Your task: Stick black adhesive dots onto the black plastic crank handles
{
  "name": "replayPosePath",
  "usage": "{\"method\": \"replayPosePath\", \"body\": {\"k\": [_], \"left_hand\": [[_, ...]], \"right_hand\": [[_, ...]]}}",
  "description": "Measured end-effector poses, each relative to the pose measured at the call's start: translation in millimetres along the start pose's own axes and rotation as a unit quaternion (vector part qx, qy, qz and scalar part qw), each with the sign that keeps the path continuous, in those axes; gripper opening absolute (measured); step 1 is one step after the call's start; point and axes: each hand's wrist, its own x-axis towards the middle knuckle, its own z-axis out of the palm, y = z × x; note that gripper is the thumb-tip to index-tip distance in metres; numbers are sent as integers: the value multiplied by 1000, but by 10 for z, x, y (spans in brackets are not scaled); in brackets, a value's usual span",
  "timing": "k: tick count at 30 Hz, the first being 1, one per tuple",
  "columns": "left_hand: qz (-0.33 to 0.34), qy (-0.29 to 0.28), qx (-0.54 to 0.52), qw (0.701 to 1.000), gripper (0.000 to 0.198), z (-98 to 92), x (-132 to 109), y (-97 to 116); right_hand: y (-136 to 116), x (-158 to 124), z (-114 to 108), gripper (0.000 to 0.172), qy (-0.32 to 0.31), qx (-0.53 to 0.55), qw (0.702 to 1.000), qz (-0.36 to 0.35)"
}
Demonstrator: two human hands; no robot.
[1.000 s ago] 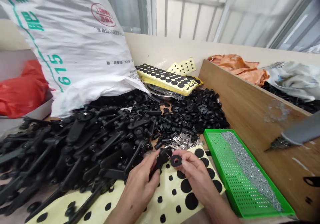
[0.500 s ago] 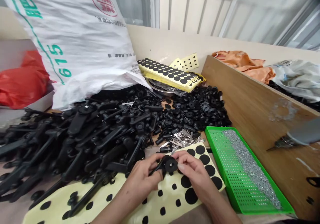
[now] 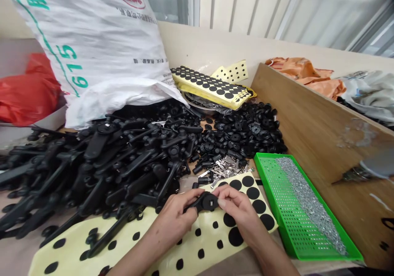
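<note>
My left hand (image 3: pixel 181 210) is closed around a black plastic part (image 3: pixel 207 202) with a round end and an arm. A small light metal piece shows in the centre of its round face. My right hand (image 3: pixel 235 208) pinches the right edge of that round end with thumb and fingertips; whether a thin pad is between them I cannot tell. Beneath both hands lies a pale yellow sheet (image 3: pixel 166 245) carrying black round stickers, large ones to the right and small ones nearer the middle. Another black arm part (image 3: pixel 107 237) rests on the sheet's left side.
Black arm parts (image 3: pixel 101 161) are heaped left, with black discs (image 3: pixel 246 128) behind. Metal strips (image 3: pixel 226 169) lie before the discs. Right, a green tray (image 3: pixel 295 243) of small metal pieces stands beside a wooden board (image 3: pixel 310 116). Sticker sheets (image 3: pixel 212 87) and a white sack (image 3: pixel 107 50) stand behind.
The round end has turned slightly in my fingers, and the metal piece in its centre shows more plainly. Both hands keep their hold. The view has shifted a little.
</note>
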Motion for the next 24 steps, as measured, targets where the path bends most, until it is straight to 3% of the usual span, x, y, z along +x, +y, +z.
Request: {"method": "replayPosePath", "body": {"k": [24], "left_hand": [[8, 6, 60, 998, 52, 0, -4, 39]], "right_hand": [[-19, 8, 24, 21, 5, -20, 999, 24]]}}
